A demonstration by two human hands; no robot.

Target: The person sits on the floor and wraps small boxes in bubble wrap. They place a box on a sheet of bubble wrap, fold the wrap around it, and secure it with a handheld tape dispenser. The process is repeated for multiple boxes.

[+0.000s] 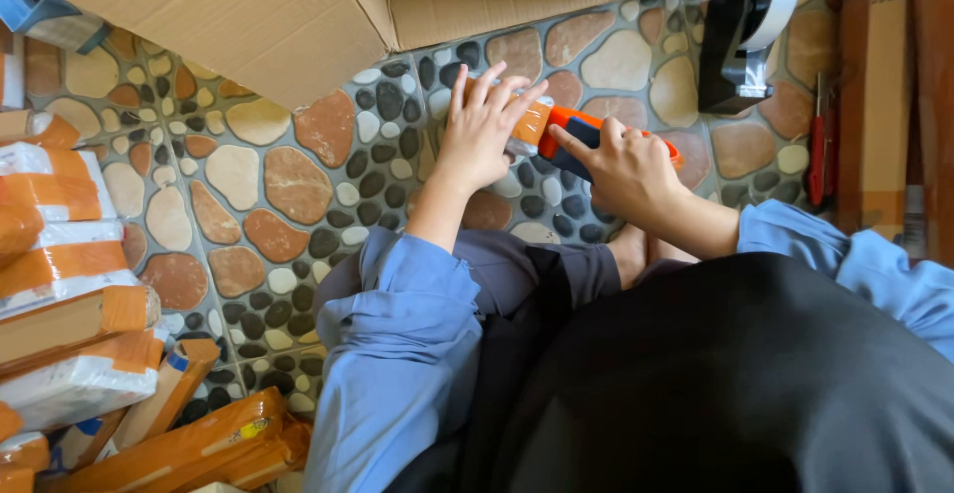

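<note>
The floor (268, 175) has a pebble pattern in brown, cream, and dark grey. The tape tool (571, 140) at the upper middle is orange and dark blue. The parcels (70, 284) at the left are orange and white. The box (298, 6) at the top is plain brown. The sleeves (397, 354) are light blue.

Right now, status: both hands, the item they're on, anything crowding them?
Left hand flat on small parcel, fingers spread. Right hand holding orange tape dispenser against it. Open cardboard box just beyond; black tape dispenser to the right.
</note>
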